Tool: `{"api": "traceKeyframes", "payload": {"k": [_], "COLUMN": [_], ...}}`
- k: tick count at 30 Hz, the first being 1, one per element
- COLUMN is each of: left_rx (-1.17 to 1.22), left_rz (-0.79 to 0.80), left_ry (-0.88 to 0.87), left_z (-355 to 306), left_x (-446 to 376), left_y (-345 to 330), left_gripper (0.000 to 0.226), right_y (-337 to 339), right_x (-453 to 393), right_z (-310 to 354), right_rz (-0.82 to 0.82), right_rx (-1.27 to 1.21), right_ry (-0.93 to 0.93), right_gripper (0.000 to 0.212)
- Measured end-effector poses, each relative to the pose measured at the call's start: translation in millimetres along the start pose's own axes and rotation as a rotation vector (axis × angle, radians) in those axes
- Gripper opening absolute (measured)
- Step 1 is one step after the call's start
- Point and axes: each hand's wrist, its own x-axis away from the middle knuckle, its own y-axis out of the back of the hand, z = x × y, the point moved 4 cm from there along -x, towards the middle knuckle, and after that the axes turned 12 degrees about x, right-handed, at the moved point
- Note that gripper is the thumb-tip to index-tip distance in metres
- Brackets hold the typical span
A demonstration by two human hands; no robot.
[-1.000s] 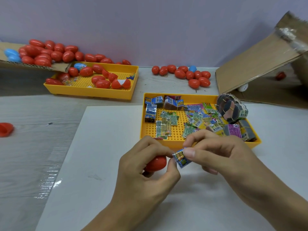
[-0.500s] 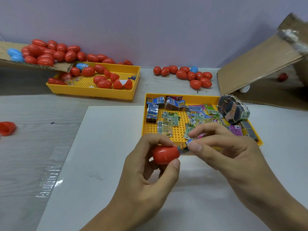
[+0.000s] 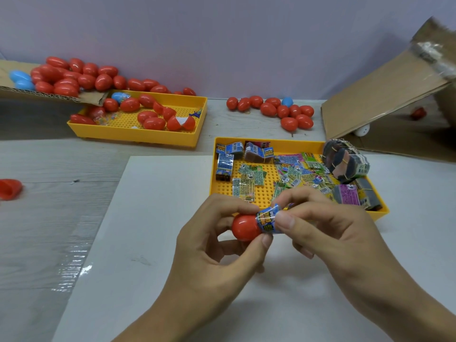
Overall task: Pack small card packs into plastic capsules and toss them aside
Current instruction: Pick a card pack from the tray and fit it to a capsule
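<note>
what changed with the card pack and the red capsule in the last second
The right hand brought the blue card pack leftward, from just apart, into the mouth of the red capsule half, which the left hand raised a little. Both hands kept their grips. The yellow tray of packs and the capsule piles look unchanged.

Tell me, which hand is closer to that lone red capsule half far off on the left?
Left. The left hand is nearer the red capsule half; the right hand lies farther right, beyond it.
</note>
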Motion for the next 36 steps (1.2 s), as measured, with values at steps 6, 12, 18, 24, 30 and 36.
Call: {"api": "traceKeyframes", "payload": {"k": [6,12,18,24,30,36], "left_rx": [0.002,-0.038,-0.050,-0.031,-0.030,-0.058], "left_rz": [-0.011,-0.025,-0.023,-0.039,-0.051,-0.079], "left_ry": [0.003,0.009,0.002,-0.011,-0.061,-0.120], "left_z": [1.6,1.1,1.2,1.9,0.0,-3.0], "left_x": [0.9,1.7,2.2,2.1,2.4,3.3], "left_y": [1.4,2.5,2.5,2.9,2.7,3.4], "left_gripper": [0.032,0.038,0.041,0.039,0.040,0.032], "right_y": [-2.6,-2.8,-1.7,-0.3,1.9,3.3], "right_x": [1.2,0.5,-0.3,0.3,-0.3,-3.1], "right_z": [0.9,2.3,-3.8,-1.1,-2.7,-4.0], "right_rz": [0.014,0.008,0.006,-0.027,-0.068,-0.028], "right_rx": [0.009,0.062,0.001,0.110,0.095,0.035], "right_ry": [-0.003,0.013,-0.027,0.033,0.000,-0.154], "right_gripper": [0.018,0.027,0.025,0.018,0.031,0.039]}}
